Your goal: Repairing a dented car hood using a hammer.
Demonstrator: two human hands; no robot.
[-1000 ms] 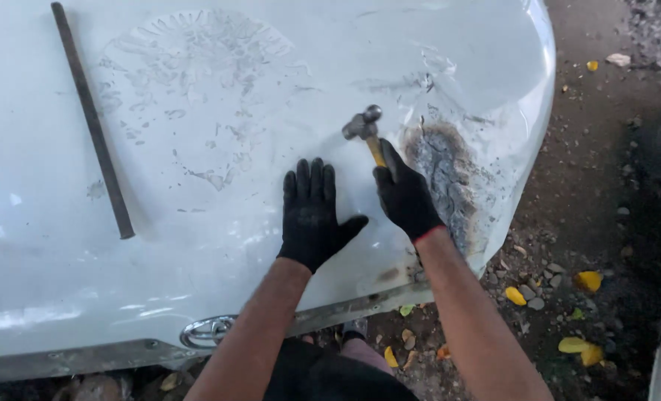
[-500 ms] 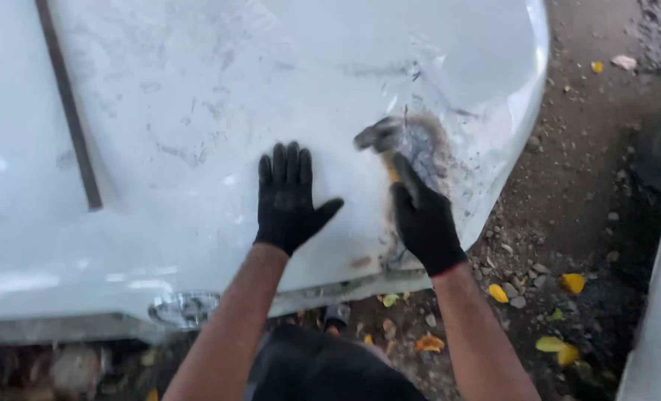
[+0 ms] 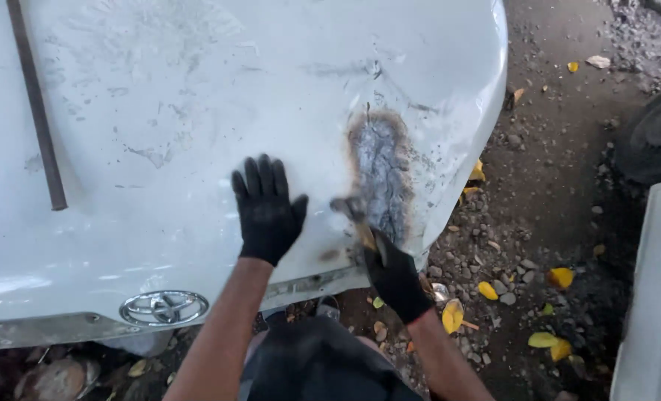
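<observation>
While the right hand (image 3: 396,276), gloved in black, grips a small hammer (image 3: 354,217) by its handle, the hammer's blurred head sits at the lower edge of the burnt patch (image 3: 381,172) on the white car hood (image 3: 196,111). Left of that patch, the left hand (image 3: 266,209), also gloved, lies flat on the hood with its fingers spread wide and holding nothing. Further left and beyond the patch, a dark metal bar (image 3: 37,111) rests loose on the hood, well apart from both hands. Right of the patch, past the hood's bent corner, gravel and yellow leaves (image 3: 561,277) cover the ground. As a judgement, a glancing blow on the curved sheet could skid toward the flat hand's thumb, which lies near the hammer head; hard blows could also shake the loose bar down the slope.
</observation>
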